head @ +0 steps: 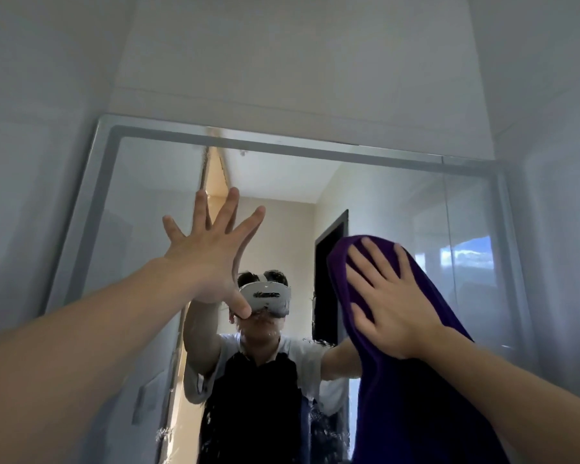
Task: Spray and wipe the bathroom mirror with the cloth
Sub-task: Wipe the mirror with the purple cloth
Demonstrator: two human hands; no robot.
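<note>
A view from a head-worn camera, looking up at a large rectangular wall mirror with a frosted grey border (399, 209) set between pale grey walls (31, 128).

The left hand (208, 259) reaches up to the glass with its arm outstretched. Its grip is wide: all five fingers are straight and fanned apart, holding nothing, palm toward the mirror. The fingertips appear to meet the glass, though contact cannot be told for certain.

The right hand (387, 303) lies flat with its fingers straight and slightly spread, pressing a deep purple soft cloth (426, 380) against the mirror on the right of centre. The cloth rises in a rounded fold above the fingertips and hangs down in a long drape below the wrist to the bottom edge of the view.

Streaks and droplets of liquid (318, 426) mark the lower middle of the glass, just left of the hanging cloth.

In the mirror, the person appears in reflection, wearing a white headset (265, 298), a white short-sleeved shirt and a dark apron-like front. Behind the reflected figure are a dark doorway (329, 262) and cream walls.
</note>
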